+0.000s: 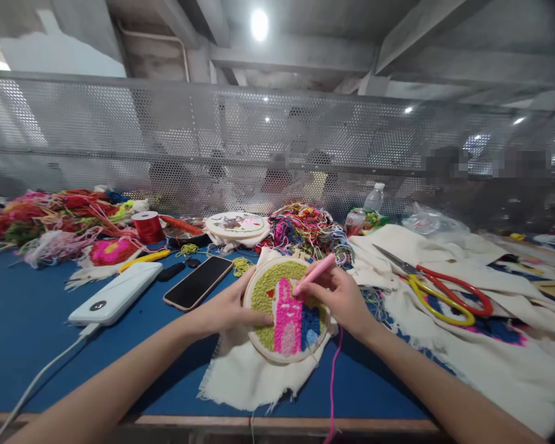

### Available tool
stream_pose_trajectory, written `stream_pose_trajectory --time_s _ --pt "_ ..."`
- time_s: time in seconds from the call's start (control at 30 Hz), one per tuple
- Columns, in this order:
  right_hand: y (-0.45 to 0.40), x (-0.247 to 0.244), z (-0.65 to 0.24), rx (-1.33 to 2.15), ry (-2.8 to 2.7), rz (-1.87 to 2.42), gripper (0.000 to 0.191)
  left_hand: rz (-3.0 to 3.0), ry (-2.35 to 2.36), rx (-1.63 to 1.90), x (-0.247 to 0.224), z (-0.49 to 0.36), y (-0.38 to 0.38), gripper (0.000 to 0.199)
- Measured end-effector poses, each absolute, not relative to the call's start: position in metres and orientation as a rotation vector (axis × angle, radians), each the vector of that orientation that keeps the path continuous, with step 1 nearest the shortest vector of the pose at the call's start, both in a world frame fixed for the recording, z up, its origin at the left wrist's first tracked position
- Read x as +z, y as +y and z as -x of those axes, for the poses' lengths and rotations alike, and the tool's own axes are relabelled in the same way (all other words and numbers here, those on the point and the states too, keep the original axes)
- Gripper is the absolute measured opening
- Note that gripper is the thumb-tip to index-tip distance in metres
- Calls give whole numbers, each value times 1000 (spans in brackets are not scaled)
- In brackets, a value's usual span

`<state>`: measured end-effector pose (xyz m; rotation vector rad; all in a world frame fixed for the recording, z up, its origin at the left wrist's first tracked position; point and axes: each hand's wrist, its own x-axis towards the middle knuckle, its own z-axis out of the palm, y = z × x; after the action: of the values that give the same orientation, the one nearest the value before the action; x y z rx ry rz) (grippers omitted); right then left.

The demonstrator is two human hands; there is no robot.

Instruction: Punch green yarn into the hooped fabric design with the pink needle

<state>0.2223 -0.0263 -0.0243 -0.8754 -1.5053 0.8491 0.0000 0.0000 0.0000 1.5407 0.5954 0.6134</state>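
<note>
One hooped embroidery [287, 316], lower centre of frame: left hand [238, 308] fingers grasp its rim; right hand [342, 299] fingers grip the pink pen [318, 272]. Judged light, stiff-edged, soft-looped; hold by rim.

We look forward and down from head height; the worktop [374, 388] has its near edge close. We face a perforated screen [240, 126].
</note>
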Motion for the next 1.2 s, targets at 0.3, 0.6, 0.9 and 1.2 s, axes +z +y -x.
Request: stream_pose_trajectory --time_s 0.3,0.6,0.9,1.2 --pt "-30 -30 -228 408 -1762 939 18 -1534 579 628 -3 -1 4 88" --pt "-31 -30 -226 403 -1737 903 16 -1536 579 622 -2 -1 3 91" --pt "-30 -31 -228 328 -1731 939 19 -1560 611 599 0 -2 4 82" --pt "-29 -33 -229 372 -1672 939 17 -1552 631 602 -1 -1 3 82"
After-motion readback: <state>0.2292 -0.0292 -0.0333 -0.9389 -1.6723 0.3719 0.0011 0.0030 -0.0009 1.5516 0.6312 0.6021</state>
